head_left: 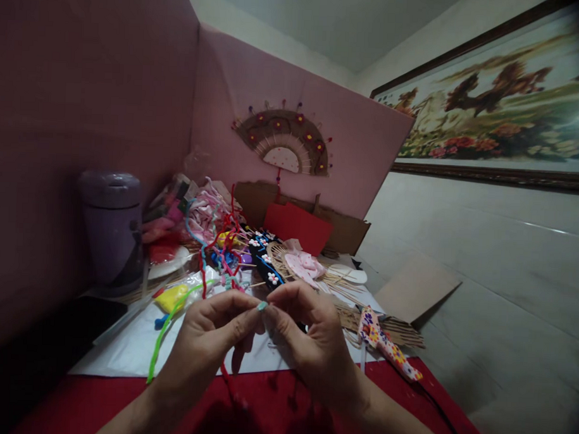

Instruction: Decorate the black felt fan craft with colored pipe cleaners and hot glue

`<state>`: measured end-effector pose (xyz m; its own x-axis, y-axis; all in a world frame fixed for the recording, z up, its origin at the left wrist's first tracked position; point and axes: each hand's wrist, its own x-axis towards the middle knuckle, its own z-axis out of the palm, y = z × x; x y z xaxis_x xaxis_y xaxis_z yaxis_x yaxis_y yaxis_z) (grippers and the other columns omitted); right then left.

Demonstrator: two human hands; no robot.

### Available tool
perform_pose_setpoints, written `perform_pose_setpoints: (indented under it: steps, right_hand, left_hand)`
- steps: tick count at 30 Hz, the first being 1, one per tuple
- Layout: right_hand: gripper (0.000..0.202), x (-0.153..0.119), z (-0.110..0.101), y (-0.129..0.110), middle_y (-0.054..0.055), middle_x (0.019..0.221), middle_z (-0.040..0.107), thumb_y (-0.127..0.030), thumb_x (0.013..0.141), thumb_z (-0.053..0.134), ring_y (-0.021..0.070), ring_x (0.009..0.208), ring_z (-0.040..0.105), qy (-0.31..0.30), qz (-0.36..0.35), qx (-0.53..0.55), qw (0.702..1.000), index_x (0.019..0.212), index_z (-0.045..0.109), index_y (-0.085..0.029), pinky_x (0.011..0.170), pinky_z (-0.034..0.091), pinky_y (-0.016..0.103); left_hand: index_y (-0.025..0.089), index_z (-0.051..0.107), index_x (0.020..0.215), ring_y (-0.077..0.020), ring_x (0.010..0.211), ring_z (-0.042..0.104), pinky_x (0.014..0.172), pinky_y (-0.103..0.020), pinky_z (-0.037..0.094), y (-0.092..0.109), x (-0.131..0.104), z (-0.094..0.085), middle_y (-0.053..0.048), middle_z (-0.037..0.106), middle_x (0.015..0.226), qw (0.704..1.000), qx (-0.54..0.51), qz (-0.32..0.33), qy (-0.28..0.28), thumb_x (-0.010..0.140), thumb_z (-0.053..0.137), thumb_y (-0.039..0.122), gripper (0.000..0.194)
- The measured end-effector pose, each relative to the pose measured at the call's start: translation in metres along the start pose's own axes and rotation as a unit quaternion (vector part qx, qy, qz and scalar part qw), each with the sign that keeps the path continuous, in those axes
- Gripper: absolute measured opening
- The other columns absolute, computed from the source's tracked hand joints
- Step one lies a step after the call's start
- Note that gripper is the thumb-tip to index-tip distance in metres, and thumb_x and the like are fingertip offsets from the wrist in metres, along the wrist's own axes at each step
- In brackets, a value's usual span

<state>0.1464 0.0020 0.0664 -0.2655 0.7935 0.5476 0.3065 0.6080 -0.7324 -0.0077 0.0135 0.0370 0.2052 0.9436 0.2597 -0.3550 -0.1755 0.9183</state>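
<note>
A small light teal piece [262, 306] sits between the fingertips of both hands, above the white sheet [123, 347]. My left hand [209, 341] pinches it with thumb and forefinger from the left. From the right, my right hand [309, 338] meets it with thumb and forefinger. What the piece is made of is too small to tell. A red pipe cleaner [227, 381] hangs below the hands. Beyond them lies a black fan shape with white flowers [272, 278], beside a pink cloth [304, 265].
A floral glue gun [389, 347] with a black cord lies at the right. A green pipe cleaner [164, 336] and yellow clay [171, 298] are at the left, near a purple container [112, 230]. A decorated fan [282, 141] hangs on the pink board [340, 130] behind.
</note>
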Motion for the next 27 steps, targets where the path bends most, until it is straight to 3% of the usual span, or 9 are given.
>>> perform_pose_setpoints:
  steps: [9,16,27]
  right_hand:
    - [0.011,0.004,-0.001,0.002,-0.002,0.066,0.057,-0.026,0.086,0.058,0.0073,0.057,0.048,-0.048,0.055,0.071,0.995,0.083,0.062,-0.016,0.052,0.039,0.02]
    - [0.014,0.009,-0.004,0.007,-0.002,0.067,0.059,-0.03,0.084,0.062,0.0057,0.053,0.045,-0.053,0.071,0.177,0.98,0.083,0.061,-0.016,0.048,0.036,0.018]
    - [0.017,0.009,0.001,0.011,-0.005,0.061,0.053,-0.031,0.083,0.062,0.004,0.043,0.041,-0.063,0.123,0.222,0.965,0.079,0.055,-0.016,0.037,0.031,0.015]
  left_hand:
    - [0.014,0.067,0.067,-0.0064,0.035,0.047,0.03,-0.015,0.039,-0.001,0.0,0.001,0.002,0.055,0.05,0.999,0.021,0.03,0.02,0.073,0.071,0.033,0.021]
    - [0.013,0.066,0.076,-0.0101,0.041,0.055,0.031,-0.019,0.047,-0.003,0.004,0.0,-0.001,0.062,0.058,0.999,-0.022,-0.017,-0.033,0.076,0.067,0.034,0.021]
    - [0.013,0.065,0.07,-0.0107,0.043,0.052,0.035,-0.021,0.047,0.005,-0.004,0.004,-0.001,0.059,0.056,0.999,0.045,0.019,0.013,0.074,0.069,0.035,0.023]
